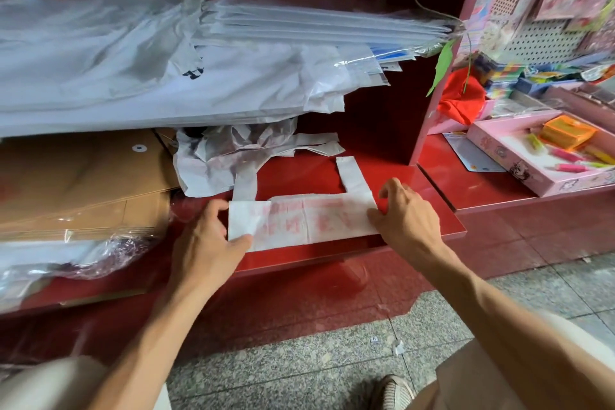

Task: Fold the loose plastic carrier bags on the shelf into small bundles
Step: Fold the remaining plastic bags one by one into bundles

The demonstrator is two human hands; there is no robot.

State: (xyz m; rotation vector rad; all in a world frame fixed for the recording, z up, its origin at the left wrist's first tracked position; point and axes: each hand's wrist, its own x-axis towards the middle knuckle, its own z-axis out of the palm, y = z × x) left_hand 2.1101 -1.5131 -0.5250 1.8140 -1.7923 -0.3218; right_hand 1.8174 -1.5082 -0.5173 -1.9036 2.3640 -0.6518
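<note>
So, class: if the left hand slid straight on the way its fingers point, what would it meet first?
Probably the flattened carrier bag: the left hand already pinches its near end, its fingers pointing right along it toward the right hand.

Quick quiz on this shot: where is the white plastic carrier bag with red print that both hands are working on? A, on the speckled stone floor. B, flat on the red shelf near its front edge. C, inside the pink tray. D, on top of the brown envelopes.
B: the white plastic carrier bag with red print lies flattened on the red shelf, left hand and right hand pinching its two ends.
</note>
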